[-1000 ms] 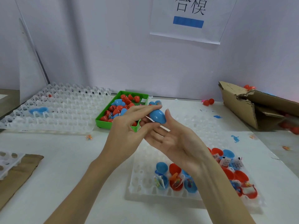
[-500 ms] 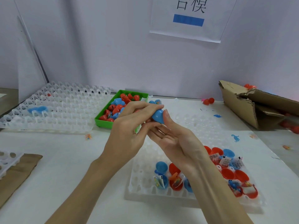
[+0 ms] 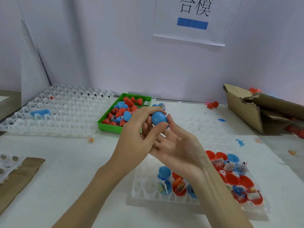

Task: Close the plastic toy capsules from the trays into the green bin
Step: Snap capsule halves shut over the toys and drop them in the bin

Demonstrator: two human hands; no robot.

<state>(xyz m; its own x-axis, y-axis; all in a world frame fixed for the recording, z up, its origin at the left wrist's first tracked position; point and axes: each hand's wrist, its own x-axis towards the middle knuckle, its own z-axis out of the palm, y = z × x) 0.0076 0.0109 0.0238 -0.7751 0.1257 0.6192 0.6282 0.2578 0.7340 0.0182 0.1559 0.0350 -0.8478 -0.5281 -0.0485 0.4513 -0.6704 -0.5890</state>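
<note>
Above the middle of the tabletop, between the green bin (image 3: 105, 125) and the near tray (image 3: 148, 190), I see the blue capsule (image 3: 158, 118) held up in both hands. A second ago it sat lower against the right palm with a pale slip showing beneath it; now it stands clear as a whole rounded egg, so I judge the two halves have just been pressed shut. My left hand (image 3: 139, 137) pinches it, thumb below and fingers curled over the top. My right hand (image 3: 177, 145) lies open beneath, palm up, one fingertip touching the capsule's right side. I cannot see the seam, so whether it has snapped fully home I cannot tell.

If it has, what is left for this one is the short drop into the bin, just beyond the left fingers and already heaped with red and blue capsules. The near tray, by the front edge, holds open red and blue halves with toys and slips, so many remain. An empty tray (image 3: 54, 112) lies at the far left.
</note>
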